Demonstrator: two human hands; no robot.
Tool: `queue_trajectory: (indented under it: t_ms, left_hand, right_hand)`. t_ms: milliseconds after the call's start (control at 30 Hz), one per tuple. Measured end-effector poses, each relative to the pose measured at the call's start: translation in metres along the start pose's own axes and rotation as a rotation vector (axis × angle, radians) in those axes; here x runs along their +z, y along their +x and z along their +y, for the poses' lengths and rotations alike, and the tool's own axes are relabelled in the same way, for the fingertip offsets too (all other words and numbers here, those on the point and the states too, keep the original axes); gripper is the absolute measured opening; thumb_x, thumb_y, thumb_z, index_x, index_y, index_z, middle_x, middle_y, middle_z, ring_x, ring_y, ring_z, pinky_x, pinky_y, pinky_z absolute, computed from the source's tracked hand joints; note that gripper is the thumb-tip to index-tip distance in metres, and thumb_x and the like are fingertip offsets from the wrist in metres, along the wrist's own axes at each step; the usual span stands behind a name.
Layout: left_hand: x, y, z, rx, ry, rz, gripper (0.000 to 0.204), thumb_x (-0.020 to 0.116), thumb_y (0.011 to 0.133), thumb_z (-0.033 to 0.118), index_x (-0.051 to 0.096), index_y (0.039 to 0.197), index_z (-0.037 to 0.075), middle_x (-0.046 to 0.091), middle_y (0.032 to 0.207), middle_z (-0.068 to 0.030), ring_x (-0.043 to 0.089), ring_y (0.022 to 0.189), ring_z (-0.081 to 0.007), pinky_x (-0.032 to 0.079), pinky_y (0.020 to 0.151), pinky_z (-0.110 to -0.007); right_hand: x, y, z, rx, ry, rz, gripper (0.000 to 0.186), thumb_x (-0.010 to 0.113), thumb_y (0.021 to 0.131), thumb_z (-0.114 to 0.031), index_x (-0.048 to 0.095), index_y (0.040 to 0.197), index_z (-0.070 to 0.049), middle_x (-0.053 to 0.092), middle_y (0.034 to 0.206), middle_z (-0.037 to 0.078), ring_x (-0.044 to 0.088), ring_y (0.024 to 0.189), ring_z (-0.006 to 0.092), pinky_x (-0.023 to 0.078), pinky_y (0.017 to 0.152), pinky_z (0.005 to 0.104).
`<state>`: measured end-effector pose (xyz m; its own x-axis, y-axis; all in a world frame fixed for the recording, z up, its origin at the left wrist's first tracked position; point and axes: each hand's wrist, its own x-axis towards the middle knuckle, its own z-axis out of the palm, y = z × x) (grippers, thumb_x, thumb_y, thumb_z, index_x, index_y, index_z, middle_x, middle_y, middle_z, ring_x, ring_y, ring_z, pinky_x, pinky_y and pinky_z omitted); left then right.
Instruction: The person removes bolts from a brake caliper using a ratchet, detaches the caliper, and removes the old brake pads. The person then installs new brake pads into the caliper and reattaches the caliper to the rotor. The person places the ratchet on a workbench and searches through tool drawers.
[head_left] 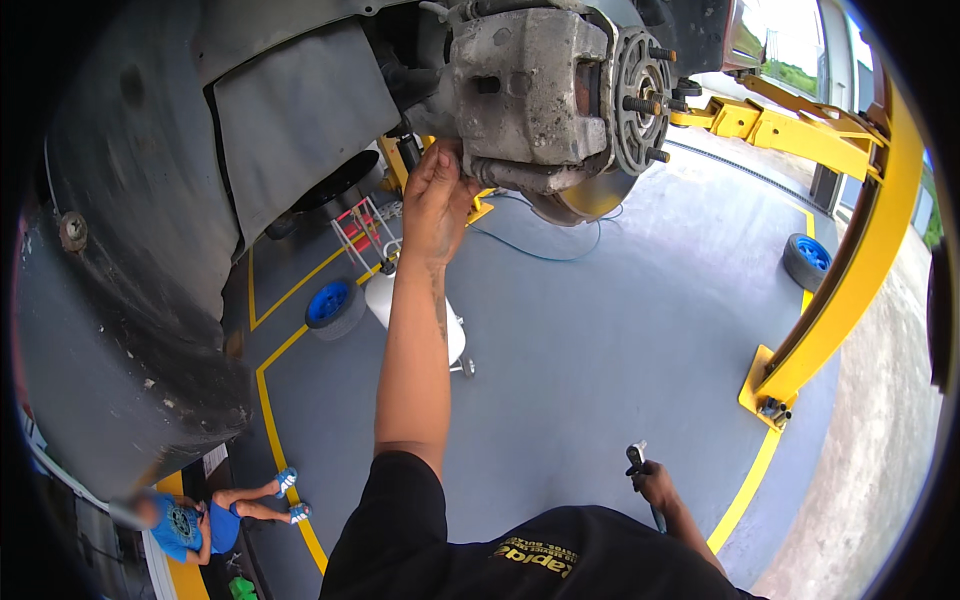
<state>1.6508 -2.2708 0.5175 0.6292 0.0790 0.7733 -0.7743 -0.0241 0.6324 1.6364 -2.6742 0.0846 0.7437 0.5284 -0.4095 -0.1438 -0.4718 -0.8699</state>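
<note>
Overhead, a worn grey brake caliper point(535, 85) sits over the brake disc point(582, 200) beside a hub point(642, 100) with bare studs. My left hand point(440, 190) is raised to the caliper's lower inner edge. Its fingers are bent together there, and what lies between them is hidden. Low on the right, away from the car, my right hand point(656, 486) is closed around a ratchet wrench point(636, 456), whose head points up. The wheel arch liner point(300, 120) hangs left of my raised hand.
A yellow lift post point(850, 290) stands at right, with its arm point(780, 130) under the car and sockets point(774, 410) on its base. A white tank point(380, 295), a blue-rimmed wheel point(333, 305) and another wheel point(806, 260) stand on the floor. A person point(200, 525) sits lower left.
</note>
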Motion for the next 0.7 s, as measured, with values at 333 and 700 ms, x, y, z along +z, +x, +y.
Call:
queue_trajectory:
  t_ms: [333, 700]
  left_hand:
    - [0.003, -0.003, -0.004, 0.024, -0.053, 0.09, 0.059, 0.047, 0.102, 0.057, 0.056, 0.121, 0.002, 0.062, 0.117, -0.0109, 0.062, 0.107, -0.0194, 0.049, 0.095, -0.039]
    - [-0.003, 0.004, -0.023, 0.059, -0.049, -0.07, 0.049, 0.05, 0.105, 0.04, 0.049, 0.135, 0.001, 0.056, 0.134, -0.0121, 0.057, 0.12, -0.0237, 0.045, 0.103, -0.045]
  right_hand:
    - [0.01, -0.004, 0.001, 0.024, 0.038, 0.045, 0.022, 0.056, 0.083, -0.01, 0.069, 0.097, 0.001, 0.063, 0.071, 0.006, 0.058, 0.065, 0.0142, 0.047, 0.06, 0.0304]
    - [0.008, 0.006, -0.012, 0.062, -0.079, 0.06, 0.027, 0.055, 0.083, -0.014, 0.07, 0.101, -0.002, 0.067, 0.075, 0.008, 0.064, 0.072, 0.0191, 0.05, 0.069, 0.0354]
